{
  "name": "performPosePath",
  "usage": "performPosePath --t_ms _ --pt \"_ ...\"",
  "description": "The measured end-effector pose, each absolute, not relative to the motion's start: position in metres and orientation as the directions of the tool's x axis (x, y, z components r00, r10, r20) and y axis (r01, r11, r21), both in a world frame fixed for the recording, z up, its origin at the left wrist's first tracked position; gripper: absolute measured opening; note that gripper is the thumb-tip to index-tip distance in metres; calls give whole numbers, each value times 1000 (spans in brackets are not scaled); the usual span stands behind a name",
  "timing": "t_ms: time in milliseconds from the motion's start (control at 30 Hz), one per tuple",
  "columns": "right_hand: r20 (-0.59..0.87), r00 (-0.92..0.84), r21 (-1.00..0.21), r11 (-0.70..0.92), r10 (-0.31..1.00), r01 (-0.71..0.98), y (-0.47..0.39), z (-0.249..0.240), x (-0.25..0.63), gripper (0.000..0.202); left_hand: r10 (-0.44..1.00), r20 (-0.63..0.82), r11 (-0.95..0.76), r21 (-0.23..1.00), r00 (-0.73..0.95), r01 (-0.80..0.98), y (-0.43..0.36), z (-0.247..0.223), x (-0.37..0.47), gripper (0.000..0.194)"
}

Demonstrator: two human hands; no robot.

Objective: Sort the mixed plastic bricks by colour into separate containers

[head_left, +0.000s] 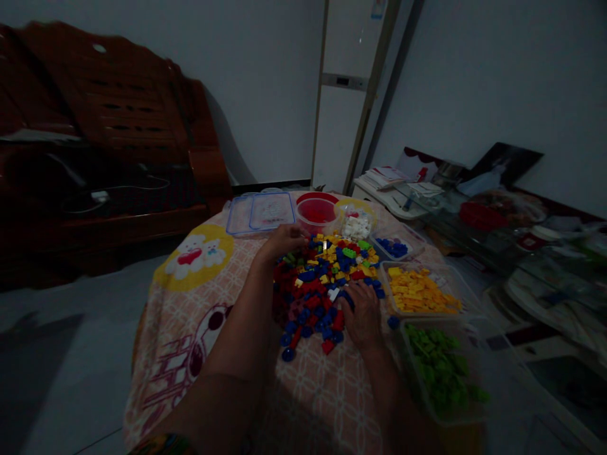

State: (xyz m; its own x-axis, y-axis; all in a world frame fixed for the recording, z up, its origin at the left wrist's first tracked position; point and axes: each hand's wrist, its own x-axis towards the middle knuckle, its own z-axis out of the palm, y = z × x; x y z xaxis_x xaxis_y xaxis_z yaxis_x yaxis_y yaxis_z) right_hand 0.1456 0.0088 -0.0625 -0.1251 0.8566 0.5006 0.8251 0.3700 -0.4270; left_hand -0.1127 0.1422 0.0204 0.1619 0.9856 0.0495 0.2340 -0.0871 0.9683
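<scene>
A mixed heap of toy building bricks (327, 272), mostly red, blue and yellow, lies on the cloth-covered table in front of me. At its far left edge is my left hand (283, 241), with its fingers bent together; what they hold, if anything, is too dark to make out. My right hand (363, 313) rests on the heap's right side, thumb and fingers apart around dark blue bricks. A white brick (333, 294) lies just left of those fingers. Beyond the heap stands a clear round tub (317, 218) with red bricks inside.
Along the right are clear boxes of yellow bricks (420, 291), green bricks (439, 366) and blue bricks (392, 247). White bricks (356, 227) fill another container at the back. A blue-rimmed lid (260, 212) lies back left. A cluttered glass table (441, 218) stands right, a wooden bench (118, 120) left.
</scene>
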Motion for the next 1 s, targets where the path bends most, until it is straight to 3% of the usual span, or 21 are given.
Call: performPosePath --t_ms 200,433,633,700,800,900,1000 --pt "501 -130 -412 368 856 834 9 -63 146 31 977 141 -173 962 -159 -210 154 13 -81 55" --pt "481 -126 -436 361 868 824 10 -63 145 31 955 208 -260 931 -210 -258 157 15 -71 61" --pt "488 -130 -431 368 863 824 10 -63 146 30 971 202 -206 978 -127 -18 149 21 -89 37" --pt "494 -130 -427 370 860 825 10 -62 146 30 981 166 -146 972 -100 185 146 23 -96 23" --pt "498 -128 -430 373 858 822 9 -61 145 31 991 120 -77 848 -50 525 143 25 -102 13" --pt "487 -135 -434 373 863 820 8 -61 145 31 997 79 -55 725 -3 687 142 23 -100 16" --pt "482 -132 -433 366 866 824 9 -61 145 30 997 75 -56 644 10 763 142 20 -92 38"
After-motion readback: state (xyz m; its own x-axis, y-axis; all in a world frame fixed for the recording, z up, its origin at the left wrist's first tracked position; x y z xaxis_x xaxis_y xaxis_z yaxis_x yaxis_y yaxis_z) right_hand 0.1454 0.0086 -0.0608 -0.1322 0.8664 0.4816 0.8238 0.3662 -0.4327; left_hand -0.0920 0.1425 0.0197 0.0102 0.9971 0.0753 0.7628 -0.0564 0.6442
